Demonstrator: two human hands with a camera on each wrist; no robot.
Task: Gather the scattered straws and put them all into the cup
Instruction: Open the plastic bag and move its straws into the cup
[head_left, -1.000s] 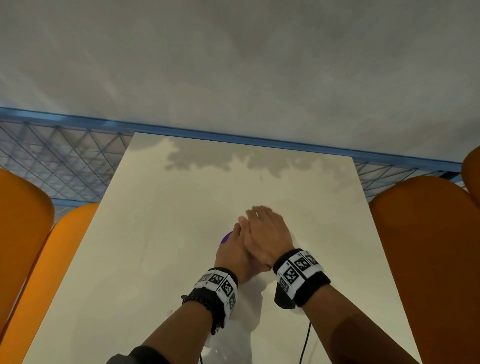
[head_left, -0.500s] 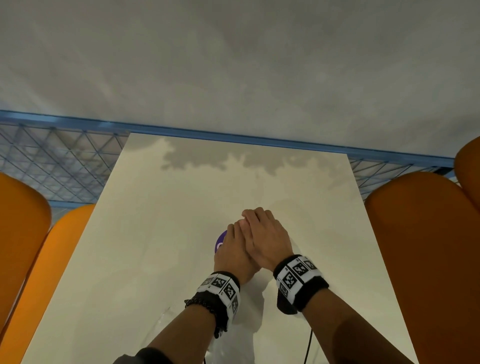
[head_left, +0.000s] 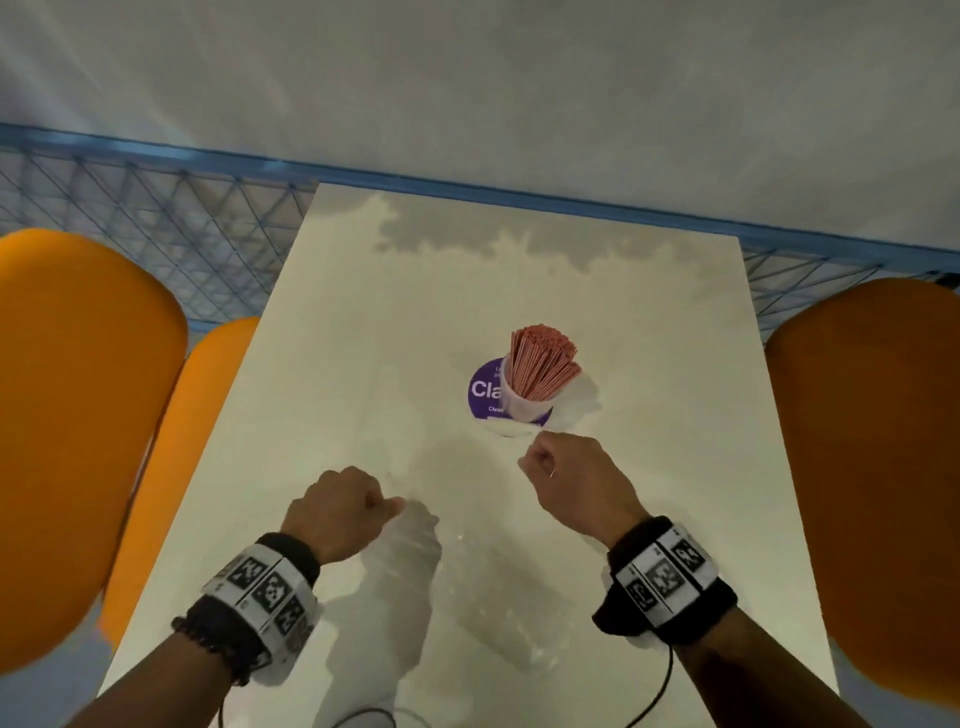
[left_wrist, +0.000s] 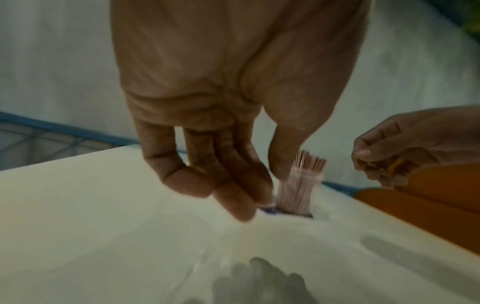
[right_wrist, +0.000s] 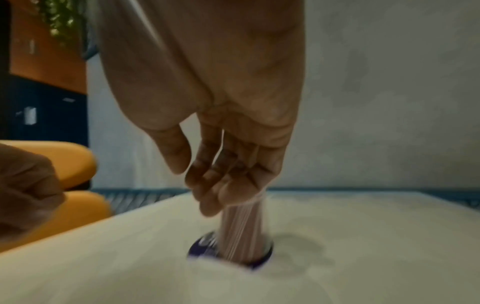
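Observation:
A clear plastic cup (head_left: 525, 404) stands upright on a round purple sticker (head_left: 482, 391) in the middle of the white table (head_left: 353, 374). A thick bundle of pink straws (head_left: 540, 361) stands in it, fanning above the rim. No loose straws show on the table. My right hand (head_left: 566, 475) hovers just in front of the cup, apart from it, its fingers loosely curled and holding nothing. My left hand (head_left: 345, 506) hangs lower left, nearer me, also loosely curled and empty. The left wrist view shows the straws (left_wrist: 301, 181) beyond my left fingers (left_wrist: 221, 174). The right wrist view shows the cup (right_wrist: 244, 230) below my right fingers (right_wrist: 226, 176).
Orange chair backs flank the table, two on the left (head_left: 78, 415) and one on the right (head_left: 872, 467). A blue rail with wire mesh (head_left: 171, 228) runs behind the table's far edge, in front of a grey wall. Cables hang from both wrist bands.
Both hands were pressed together over the cup, hiding it. They have let go, drawn back toward me and moved apart, and the cup of straws now stands uncovered.

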